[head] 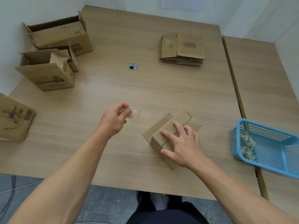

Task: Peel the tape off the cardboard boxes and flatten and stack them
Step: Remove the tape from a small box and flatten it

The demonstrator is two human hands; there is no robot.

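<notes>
Cardboard tears, so the left hand point(113, 121), pinching the clear tape strip point(138, 113), should pull low while the right hand point(183, 143), fingers point(167, 133) spread, pins the small brown cardboard box point(159, 126).

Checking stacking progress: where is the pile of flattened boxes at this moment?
Head view: the pile of flattened boxes lies on the far right of the wooden table, to the right of the round cable hole.
</notes>
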